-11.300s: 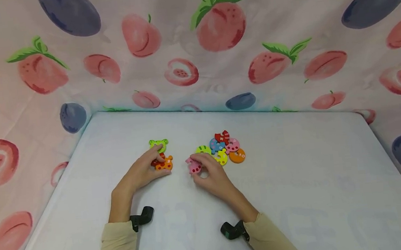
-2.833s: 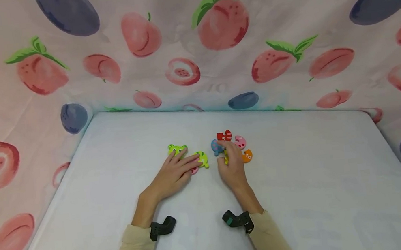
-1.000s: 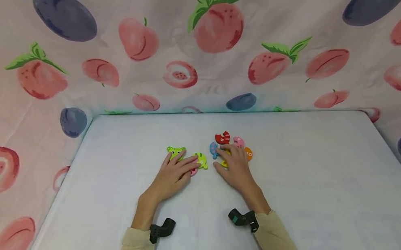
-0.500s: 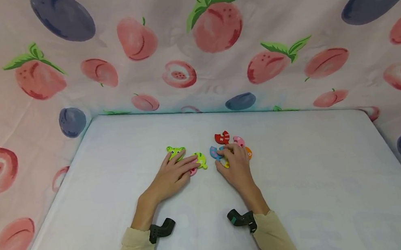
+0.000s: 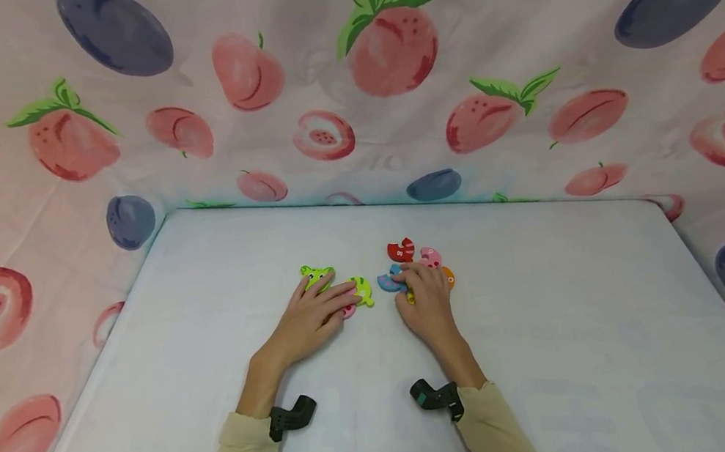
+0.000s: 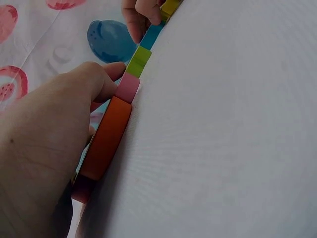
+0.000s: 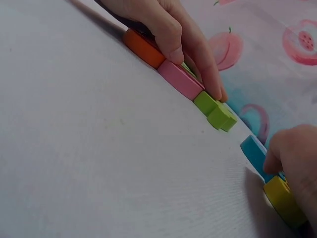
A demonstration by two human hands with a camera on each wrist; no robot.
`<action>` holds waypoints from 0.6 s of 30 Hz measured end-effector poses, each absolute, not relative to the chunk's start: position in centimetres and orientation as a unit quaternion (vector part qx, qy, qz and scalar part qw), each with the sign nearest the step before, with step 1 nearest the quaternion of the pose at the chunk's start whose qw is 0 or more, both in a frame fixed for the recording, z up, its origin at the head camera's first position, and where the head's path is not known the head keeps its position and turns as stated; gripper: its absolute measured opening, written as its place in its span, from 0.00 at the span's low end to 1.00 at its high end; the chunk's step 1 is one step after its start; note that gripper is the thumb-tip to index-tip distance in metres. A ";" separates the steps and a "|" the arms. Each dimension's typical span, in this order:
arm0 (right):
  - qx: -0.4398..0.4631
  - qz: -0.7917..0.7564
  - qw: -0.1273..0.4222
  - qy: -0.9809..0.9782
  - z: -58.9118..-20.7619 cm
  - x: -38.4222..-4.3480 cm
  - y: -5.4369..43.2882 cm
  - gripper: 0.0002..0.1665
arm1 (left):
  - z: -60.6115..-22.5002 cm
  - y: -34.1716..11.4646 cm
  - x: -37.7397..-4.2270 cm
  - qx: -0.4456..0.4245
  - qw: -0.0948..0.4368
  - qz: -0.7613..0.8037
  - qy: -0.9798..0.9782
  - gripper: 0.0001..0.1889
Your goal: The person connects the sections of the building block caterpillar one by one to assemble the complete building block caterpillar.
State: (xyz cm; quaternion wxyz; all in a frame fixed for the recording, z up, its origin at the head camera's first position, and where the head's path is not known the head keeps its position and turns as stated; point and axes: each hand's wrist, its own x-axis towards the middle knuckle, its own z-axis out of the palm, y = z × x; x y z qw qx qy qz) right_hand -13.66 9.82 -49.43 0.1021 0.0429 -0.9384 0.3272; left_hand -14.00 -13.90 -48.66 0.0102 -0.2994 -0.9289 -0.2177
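My left hand (image 5: 306, 319) rests with extended fingers over a curved row of painted animal puzzle pieces. Under and around it are a green frog-like head piece (image 5: 317, 275), a striped green piece (image 5: 363, 291), a pink piece (image 6: 129, 88) and an orange piece (image 6: 108, 139). To the right, my right hand (image 5: 429, 306) pinches a spotted blue piece (image 5: 387, 283) between thumb and fingers, a small gap from the striped green one. A yellow piece (image 7: 285, 201) sits right beneath that hand, mostly hidden in the head view.
Beyond the right hand lie a red piece (image 5: 401, 251) numbered 8, a pink piece (image 5: 431, 255) and an orange piece (image 5: 450, 276). The white tabletop (image 5: 583, 306) backs onto a fruit-print cloth (image 5: 319, 61). Each wrist wears a black camera mount (image 5: 292, 414).
Over the last second the blue piece has turned from upright to nearly sideways in my right fingers. Earlier, my left hand was farther left and the striped green piece was in the right-hand cluster.
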 end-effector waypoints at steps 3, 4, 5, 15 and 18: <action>0.038 0.329 0.094 -0.939 -49.5 -13.7 9.9 0.27 | -48.8 -13.8 -14.0 -0.299 0.016 -0.218 -0.929 0.20; 0.036 0.325 0.092 -0.941 -49.5 -13.7 9.9 0.30 | -48.8 -13.8 -14.0 -0.299 0.017 -0.219 -0.929 0.20; 0.036 0.321 0.092 -0.942 -49.5 -13.7 9.9 0.33 | -48.9 -13.7 -14.1 -0.299 0.018 -0.218 -0.929 0.20; 0.033 0.298 0.107 -0.948 -49.7 -14.0 9.1 0.34 | -48.8 -13.9 -14.1 -0.298 0.030 -0.212 -0.930 0.19; 0.024 0.311 0.118 -0.943 -49.6 -13.9 8.8 0.31 | -48.9 -13.9 -14.1 -0.297 0.027 -0.209 -0.931 0.19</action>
